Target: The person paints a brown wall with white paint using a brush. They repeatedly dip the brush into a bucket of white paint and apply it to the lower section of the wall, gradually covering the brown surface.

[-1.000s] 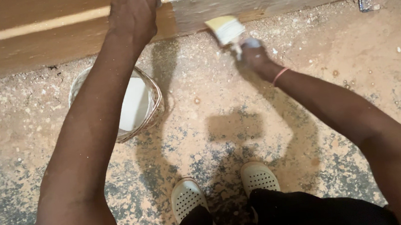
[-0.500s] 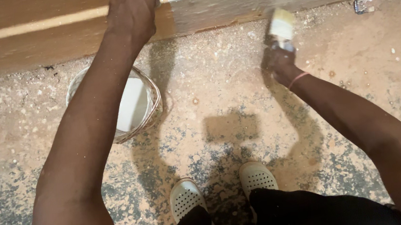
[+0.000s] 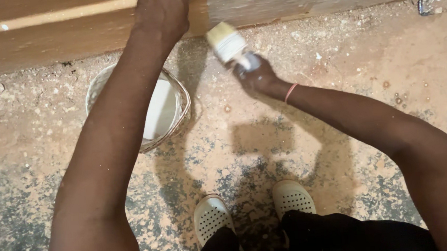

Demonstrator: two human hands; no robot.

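Paintbrush (image 3: 228, 41) with pale, loaded bristles sits in my right hand (image 3: 257, 76), fingers wrapped round its handle, tip just short of the wooden board (image 3: 70, 39) where the white coat gives way to bare wood. My left hand (image 3: 163, 12) presses flat on the board's upper edge, though its fingers run out of view, I think curled over. I judge this mid-coat: next, lay the bristles on that seam, the bucket (image 3: 172, 100) of white paint near for reloading.

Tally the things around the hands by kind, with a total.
Wide paintbrush with pale bristles, held in the right hand: 1
Round bucket of white paint: 1
Long wooden board, under the left hand: 1
White perforated clogs: 2
Total: 5
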